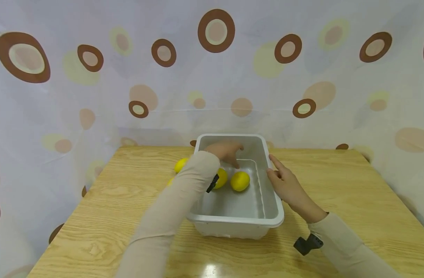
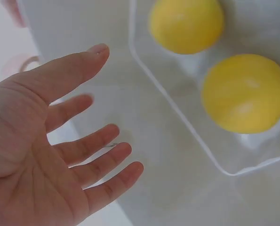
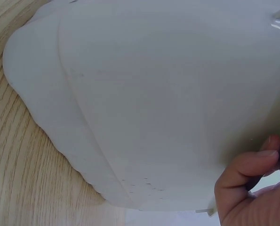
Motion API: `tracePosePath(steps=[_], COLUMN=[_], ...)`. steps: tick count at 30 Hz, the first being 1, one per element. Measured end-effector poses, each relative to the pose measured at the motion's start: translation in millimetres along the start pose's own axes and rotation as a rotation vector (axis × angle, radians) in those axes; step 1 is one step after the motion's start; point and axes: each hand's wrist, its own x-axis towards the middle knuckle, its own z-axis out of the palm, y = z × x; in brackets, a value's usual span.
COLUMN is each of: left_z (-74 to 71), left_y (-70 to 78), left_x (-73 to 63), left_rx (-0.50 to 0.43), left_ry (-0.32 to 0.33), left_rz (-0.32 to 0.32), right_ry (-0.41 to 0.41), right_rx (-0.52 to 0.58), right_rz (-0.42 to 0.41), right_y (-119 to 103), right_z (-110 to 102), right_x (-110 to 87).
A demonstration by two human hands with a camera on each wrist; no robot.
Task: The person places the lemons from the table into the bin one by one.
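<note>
A grey plastic basin point(image 1: 237, 221) stands on the table, holding two yellow lemons. One lemon point(image 1: 240, 181) lies near its middle; another lemon point(image 1: 220, 178) is partly covered by the left sleeve. My left hand point(image 1: 226, 150) reaches over the left side into the far part of the basin. Its fingers are spread with nothing between them, and in the left wrist view the hand point(image 2: 50, 146) is apart from both lemons. My right hand point(image 1: 290, 189) grips the basin's right rim, with curled fingers point(image 3: 245, 172) against the outer wall in the right wrist view.
Left of the basin, a lemon point(image 1: 180, 165) lies on the wooden table point(image 1: 104, 200), and a second lemon point(image 1: 170, 181) shows barely behind the left sleeve. A patterned curtain point(image 1: 212, 85) hangs behind the table and along its sides.
</note>
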Motion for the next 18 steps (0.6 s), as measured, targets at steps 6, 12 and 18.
tracePosePath(steps=[6, 12, 18], left_z=[-18.5, -38.4, -47.1], left_y=[4.0, -2.7, -24.0], left_x=[-7.2, -27.4, -50.1], left_rx=[0.024, -0.015, -0.053], left_ry=[0.06, 0.122, 0.216], left_rz=[0.077, 0.123, 0.13], right_ry=[-0.009, -0.01, -0.007], right_rx=[0.01, 0.016, 0.01], right_rz=[0.002, 0.009, 0.01], right_y=[1, 0, -1], right_z=[0, 0, 0], right_x=[0.1, 0.2, -0.2])
